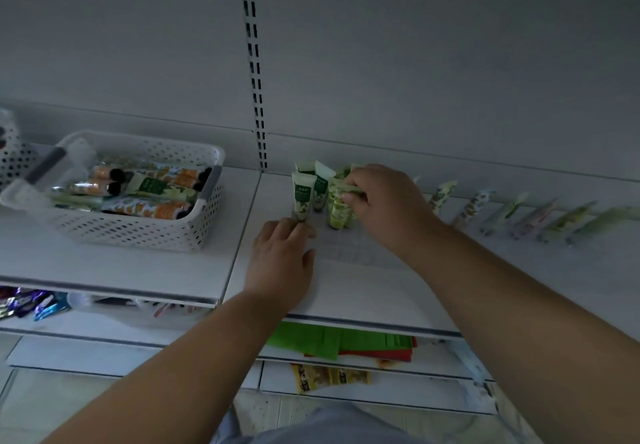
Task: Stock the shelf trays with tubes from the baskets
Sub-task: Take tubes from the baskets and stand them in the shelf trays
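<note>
- Right hand [384, 201]: grip pinching a pale green tube [337, 209], held cap-down among standing tubes at the shelf [363, 280] back, apparently to seat it upright.
- Left hand [282, 260]: fingers loosely curled, tips touching the base of a dark-green tube [302, 199], likely steadying it; whether it grips, I cannot tell.
- Clear tray: edges too faint to make out.
- White basket [138, 225]: left shelf section, holding orange and green tubes.
- Row of tubes [519, 211]: rightward, leaning, well apart from both hands; no obstruction.

Your white shelf [346, 291] carries a perforated basket [138, 225] at left, upright green tubes [302, 197] mid-shelf, and a row of tubes [519, 213] along the far right.
</note>
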`<state>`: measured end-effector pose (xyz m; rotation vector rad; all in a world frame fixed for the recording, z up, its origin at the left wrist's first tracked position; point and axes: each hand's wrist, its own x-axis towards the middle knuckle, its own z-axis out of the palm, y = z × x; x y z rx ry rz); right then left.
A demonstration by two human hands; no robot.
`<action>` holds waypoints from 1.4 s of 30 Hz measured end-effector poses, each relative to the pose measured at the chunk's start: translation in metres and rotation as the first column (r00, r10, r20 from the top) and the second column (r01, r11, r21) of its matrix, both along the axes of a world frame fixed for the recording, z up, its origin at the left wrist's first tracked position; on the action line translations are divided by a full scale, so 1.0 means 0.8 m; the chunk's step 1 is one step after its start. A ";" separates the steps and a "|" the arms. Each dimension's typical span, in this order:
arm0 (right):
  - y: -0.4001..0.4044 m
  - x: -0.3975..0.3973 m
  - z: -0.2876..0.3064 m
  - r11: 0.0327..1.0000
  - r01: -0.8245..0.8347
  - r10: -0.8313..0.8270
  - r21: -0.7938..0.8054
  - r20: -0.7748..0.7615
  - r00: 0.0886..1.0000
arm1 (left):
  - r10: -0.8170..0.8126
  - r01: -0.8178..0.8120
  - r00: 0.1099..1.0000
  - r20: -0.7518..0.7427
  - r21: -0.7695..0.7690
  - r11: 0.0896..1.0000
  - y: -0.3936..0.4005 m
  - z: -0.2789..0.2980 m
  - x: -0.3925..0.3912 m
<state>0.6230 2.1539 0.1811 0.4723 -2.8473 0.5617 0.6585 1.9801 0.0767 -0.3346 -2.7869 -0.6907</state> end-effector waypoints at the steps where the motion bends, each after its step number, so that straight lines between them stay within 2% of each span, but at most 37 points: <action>1: -0.004 -0.001 -0.005 1.000 0.001 -0.002 0.030 0.026 1.000 | -0.006 0.006 1.000 -0.003 -0.007 1.000 -0.001 -0.001 -0.001; 4: -0.013 -0.002 -0.020 0.990 0.026 -0.035 0.139 0.064 0.997 | -0.020 0.020 1.000 -0.016 -0.010 1.000 -0.003 -0.004 -0.003; 9: -0.013 0.018 -0.006 0.986 0.124 -0.111 0.108 -0.115 0.987 | -0.037 0.039 0.998 -0.042 0.033 0.999 -0.004 0.002 -0.004; 13: -0.016 0.032 0.020 0.997 0.050 -0.041 0.051 -0.154 0.987 | -0.063 0.071 0.996 -0.061 0.133 0.989 -0.016 0.023 0.002; 16: -0.050 0.039 0.036 0.998 -0.049 0.045 -0.025 -0.154 0.987 | -0.016 0.027 0.997 -0.081 0.146 0.989 -0.047 0.043 0.019; 22: -0.185 0.053 0.060 0.952 -0.289 0.272 -0.099 -0.158 0.949 | 0.205 -0.193 0.975 -0.084 0.127 0.973 -0.176 0.066 0.071; 27: -0.319 0.061 0.069 0.915 -0.392 0.379 -0.097 -0.129 0.916 | 0.367 -0.355 0.928 -0.065 0.140 0.924 -0.309 0.076 0.101; 30: -0.401 0.060 0.065 0.908 -0.402 0.390 -0.116 -0.119 0.913 | 0.373 -0.357 0.925 -0.078 0.161 0.920 -0.394 0.077 0.106; 36: -0.553 0.051 0.047 0.919 -0.363 0.359 -0.156 -0.057 0.932 | 0.387 -0.379 0.920 -0.067 0.107 0.919 -0.567 0.084 0.097; 42: -0.618 0.002 0.049 0.944 -0.312 0.317 -0.108 0.031 0.948 | 0.346 -0.340 0.938 -0.024 0.128 0.932 -0.643 0.100 0.042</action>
